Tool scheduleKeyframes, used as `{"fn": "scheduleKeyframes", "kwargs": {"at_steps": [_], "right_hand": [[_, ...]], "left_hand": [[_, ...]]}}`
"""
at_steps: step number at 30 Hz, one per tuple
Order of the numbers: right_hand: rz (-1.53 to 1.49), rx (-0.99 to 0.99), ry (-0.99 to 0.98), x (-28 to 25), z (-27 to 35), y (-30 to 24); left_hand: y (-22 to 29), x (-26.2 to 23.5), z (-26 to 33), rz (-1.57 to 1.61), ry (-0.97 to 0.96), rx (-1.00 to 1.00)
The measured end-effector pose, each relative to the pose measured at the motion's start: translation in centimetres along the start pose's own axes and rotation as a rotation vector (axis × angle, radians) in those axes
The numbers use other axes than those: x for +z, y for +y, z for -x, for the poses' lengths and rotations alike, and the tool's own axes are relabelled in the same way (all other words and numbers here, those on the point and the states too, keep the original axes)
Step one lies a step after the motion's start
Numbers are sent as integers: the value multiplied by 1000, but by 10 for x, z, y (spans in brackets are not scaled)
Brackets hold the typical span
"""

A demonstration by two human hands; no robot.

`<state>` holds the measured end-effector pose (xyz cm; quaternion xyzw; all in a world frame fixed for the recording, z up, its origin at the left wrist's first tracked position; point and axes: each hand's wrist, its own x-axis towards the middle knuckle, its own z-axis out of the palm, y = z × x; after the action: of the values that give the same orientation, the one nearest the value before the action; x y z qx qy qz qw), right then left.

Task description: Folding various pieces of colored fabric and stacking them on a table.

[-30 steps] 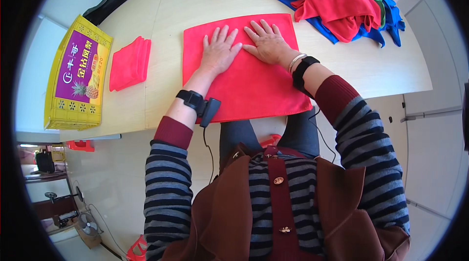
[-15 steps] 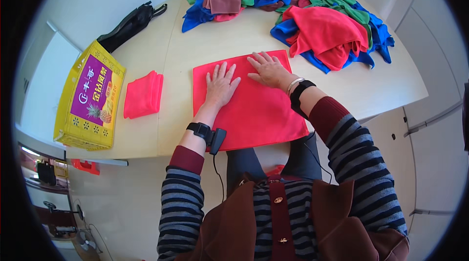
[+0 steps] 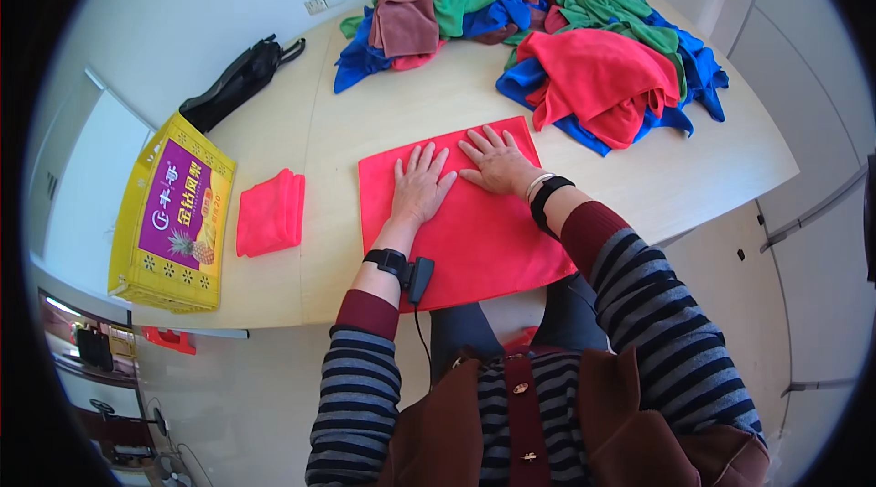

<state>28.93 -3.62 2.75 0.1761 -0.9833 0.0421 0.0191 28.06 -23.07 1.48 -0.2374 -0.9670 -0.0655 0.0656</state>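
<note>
A red cloth (image 3: 484, 241) lies spread flat on the table in front of me, its near edge at the table's front. My left hand (image 3: 422, 186) rests palm down on its upper left part, fingers stretched out. Close beside it, my right hand (image 3: 497, 161) presses flat on the upper right part, fingers spread. Neither hand grips anything. To the left lies a folded red cloth (image 3: 271, 213), apart from the spread one.
A yellow crate (image 3: 173, 222) with a purple panel stands at the table's left end, a black bag (image 3: 239, 81) behind it. Across the back and right lies a heap of green, blue, brown and red cloths (image 3: 602, 77). The table (image 3: 411, 104) is pale wood.
My hands have come closer together on the spread cloth, the right one moving slightly left. The whole view has shifted a little, so the table's things sit lower.
</note>
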Motion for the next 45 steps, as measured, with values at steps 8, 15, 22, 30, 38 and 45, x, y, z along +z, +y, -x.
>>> {"fn": "scheduleKeyframes", "kwargs": {"at_steps": [8, 15, 22, 30, 38, 45], "right_hand": [[-93, -70, -100, -19, 85, -52], [-69, -177, 122, -5, 133, -50], [-130, -135, 100, -2, 137, -57], [-121, -85, 194, -1, 156, -65], [-143, -84, 171, 5, 155, -64], [-161, -39, 218, -6, 154, -83]], "left_hand": [[12, -11, 64, 34, 24, 79], [29, -25, 101, -45, -60, 88], [28, -22, 109, 7, -5, 39], [32, -33, 159, -14, -20, -124], [16, -29, 176, 10, 19, -223], [29, -36, 179, -13, 76, -213]]}}
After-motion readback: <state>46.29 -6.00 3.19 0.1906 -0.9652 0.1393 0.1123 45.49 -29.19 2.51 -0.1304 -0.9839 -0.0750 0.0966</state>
